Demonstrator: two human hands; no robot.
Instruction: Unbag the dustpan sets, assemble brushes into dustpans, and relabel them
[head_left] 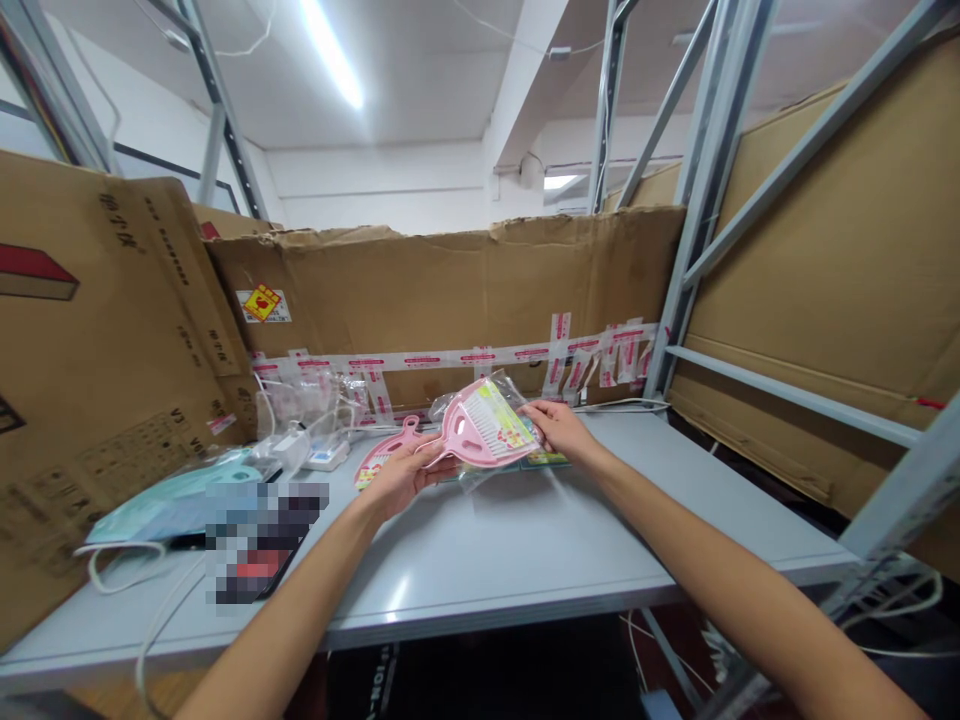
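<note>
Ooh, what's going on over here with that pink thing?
Someone is holding up what looks like a pink dustpan with white bristles, in a clear wrapper. The left hand grips the handle end, and the right hand holds the wrapper's other side. Both hands are over the grey table, where a second pink piece lies behind the left hand.
</note>
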